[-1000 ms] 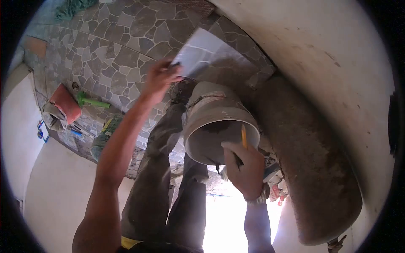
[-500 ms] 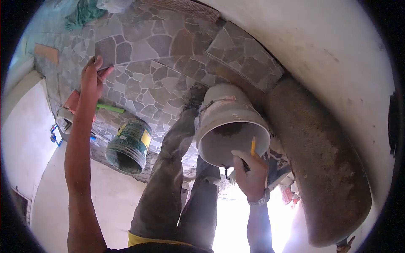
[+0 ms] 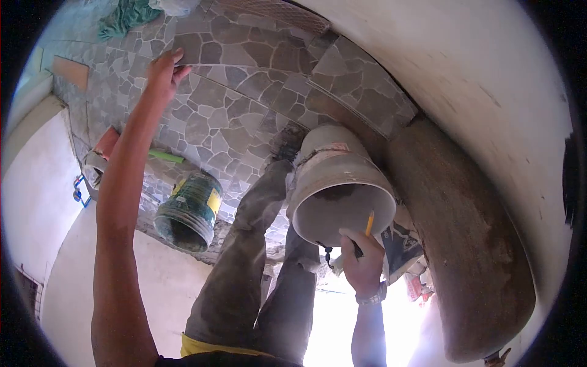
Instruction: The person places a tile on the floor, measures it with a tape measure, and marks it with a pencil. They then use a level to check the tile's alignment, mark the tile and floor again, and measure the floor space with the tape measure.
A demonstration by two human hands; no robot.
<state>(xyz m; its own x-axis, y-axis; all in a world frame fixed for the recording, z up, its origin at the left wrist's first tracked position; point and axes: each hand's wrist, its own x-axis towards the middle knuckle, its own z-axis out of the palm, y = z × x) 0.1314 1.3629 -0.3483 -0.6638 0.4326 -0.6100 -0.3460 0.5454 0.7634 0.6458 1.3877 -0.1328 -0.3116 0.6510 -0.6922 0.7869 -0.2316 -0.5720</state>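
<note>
My left hand (image 3: 164, 76) is closed on the near left corner of a stone-patterned floor tile (image 3: 244, 46), thumb on top and fingers bent below the edge. The tile's pattern blends with the floor, so its far outline is hard to make out. My right hand (image 3: 363, 263) is closed around a yellow pencil (image 3: 370, 221), which sticks up from the fist. Something small and dark also shows between those fingers. Just beyond the right hand stands a whitish bucket (image 3: 342, 174), its open mouth facing me.
A green bucket (image 3: 189, 211) stands left of my legs. Behind my left arm lie a bright green strip (image 3: 166, 156) and a reddish item (image 3: 107, 144). A long brown rounded mass (image 3: 471, 244) runs along the right wall. A green cloth (image 3: 126, 19) lies far left.
My left hand and the tile have moved away from me and to the right, and the tile looks smaller. My right hand with the pencil has shifted slightly nearer.
</note>
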